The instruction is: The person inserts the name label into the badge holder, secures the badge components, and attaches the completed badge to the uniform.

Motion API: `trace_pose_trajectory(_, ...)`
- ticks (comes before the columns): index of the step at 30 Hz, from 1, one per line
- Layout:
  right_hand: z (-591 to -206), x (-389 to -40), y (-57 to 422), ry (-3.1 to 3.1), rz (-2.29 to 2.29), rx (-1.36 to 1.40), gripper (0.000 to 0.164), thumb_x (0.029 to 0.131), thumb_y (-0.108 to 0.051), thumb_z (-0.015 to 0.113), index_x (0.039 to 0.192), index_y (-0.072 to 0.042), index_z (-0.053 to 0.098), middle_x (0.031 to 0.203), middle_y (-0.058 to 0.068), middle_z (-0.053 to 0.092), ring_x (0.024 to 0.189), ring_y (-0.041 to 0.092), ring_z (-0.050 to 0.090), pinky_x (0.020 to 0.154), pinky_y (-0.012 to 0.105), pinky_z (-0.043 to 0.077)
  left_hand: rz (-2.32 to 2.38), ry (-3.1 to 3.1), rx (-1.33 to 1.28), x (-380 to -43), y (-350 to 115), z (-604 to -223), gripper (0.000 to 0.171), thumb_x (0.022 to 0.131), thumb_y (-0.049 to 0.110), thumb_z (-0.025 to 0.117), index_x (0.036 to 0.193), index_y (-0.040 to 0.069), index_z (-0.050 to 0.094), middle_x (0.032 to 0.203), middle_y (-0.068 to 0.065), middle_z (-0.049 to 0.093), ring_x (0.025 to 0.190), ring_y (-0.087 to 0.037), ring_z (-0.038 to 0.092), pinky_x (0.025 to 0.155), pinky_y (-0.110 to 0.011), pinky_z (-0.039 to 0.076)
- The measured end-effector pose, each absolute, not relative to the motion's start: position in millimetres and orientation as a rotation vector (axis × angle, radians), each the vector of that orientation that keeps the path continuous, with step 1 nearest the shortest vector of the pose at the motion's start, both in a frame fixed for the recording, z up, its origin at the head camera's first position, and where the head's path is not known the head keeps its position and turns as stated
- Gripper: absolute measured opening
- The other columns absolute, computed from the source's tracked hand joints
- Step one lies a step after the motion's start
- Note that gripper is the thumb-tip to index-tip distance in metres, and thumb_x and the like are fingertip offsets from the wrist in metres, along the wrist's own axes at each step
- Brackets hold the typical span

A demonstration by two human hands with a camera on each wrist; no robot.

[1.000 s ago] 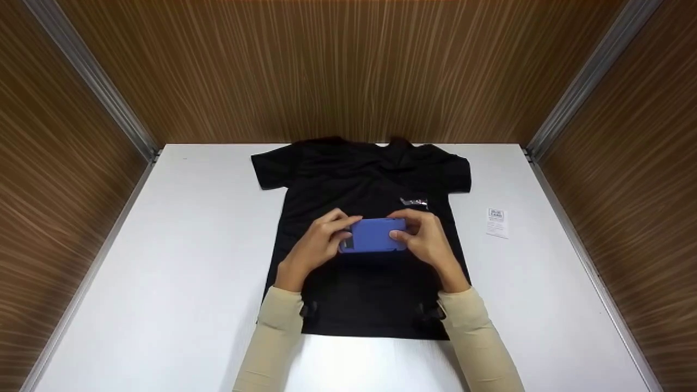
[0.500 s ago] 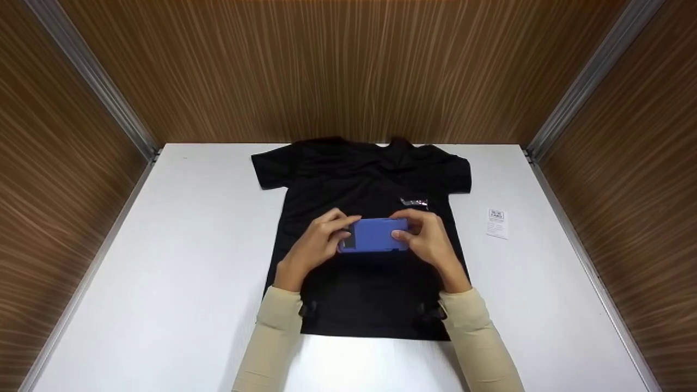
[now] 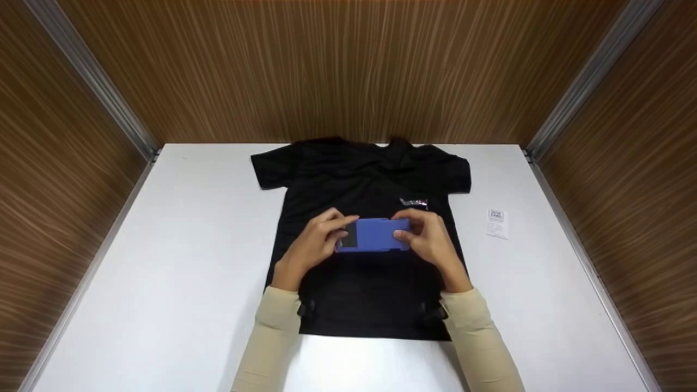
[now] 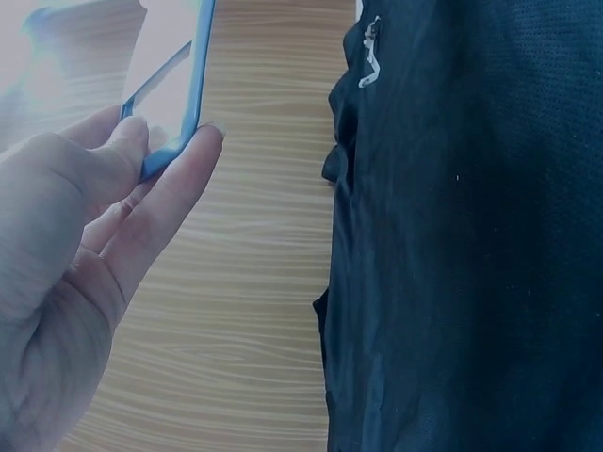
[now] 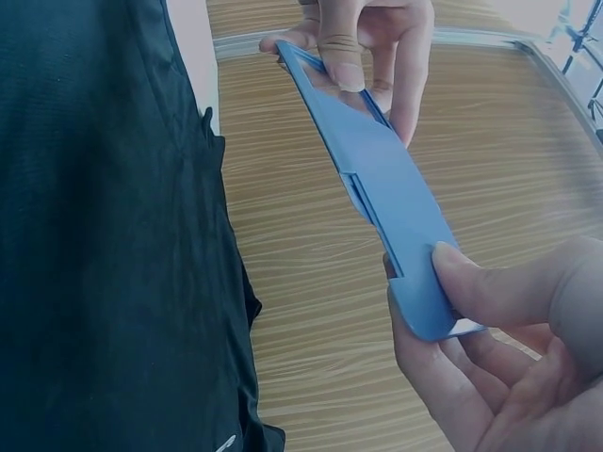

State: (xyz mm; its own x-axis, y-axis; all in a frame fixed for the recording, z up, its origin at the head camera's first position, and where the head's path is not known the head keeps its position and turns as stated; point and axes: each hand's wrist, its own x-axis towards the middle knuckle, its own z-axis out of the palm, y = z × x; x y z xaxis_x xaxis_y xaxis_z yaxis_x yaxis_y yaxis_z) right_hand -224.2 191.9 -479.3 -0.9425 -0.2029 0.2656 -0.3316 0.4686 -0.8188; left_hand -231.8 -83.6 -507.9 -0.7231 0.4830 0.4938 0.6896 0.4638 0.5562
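Note:
Both hands hold a flat blue case with a sliding cover (image 3: 375, 235) over a black T-shirt (image 3: 375, 296). My left hand (image 3: 313, 239) pinches its left end between thumb and fingers. At the other end, my right hand (image 3: 427, 237) grips the cover, thumb on its face. The cover sits shifted to the right, with a dark glossy strip bared beside the left thumb. In the left wrist view, the case (image 4: 201, 80) shows a bright, shiny face inside its blue rim. A stepped edge runs along the case (image 5: 391, 188) in the right wrist view.
The T-shirt lies spread on a white table (image 3: 190, 245), sleeves toward the back. A small shiny silvery piece (image 3: 416, 202) is on its chest. Right of the shirt lies a white printed card (image 3: 496, 224). Wood-patterned walls (image 3: 348, 71) close the back and sides.
The blue cover has slid slightly right with the right hand, while the left hand moved slightly left. More of the dark strip shows at the left end.

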Motion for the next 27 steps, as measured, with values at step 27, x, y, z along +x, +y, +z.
trace_pose_trajectory(27,-478.7,-226.5,199.5,-2.576,1.581,0.456,0.023,0.081,0.011,0.078,0.101,0.000,0.076,0.092,0.021,0.076,0.070,0.014,0.064,0.062,0.018,0.052,-1.123,-2.399,-1.032,-233.9,-88.5,-510.3,0.035,0.100,0.000,0.062,0.133,0.010,0.071,0.097,-0.012,0.064,0.077,-0.018,0.058,0.071,-0.029,0.055)
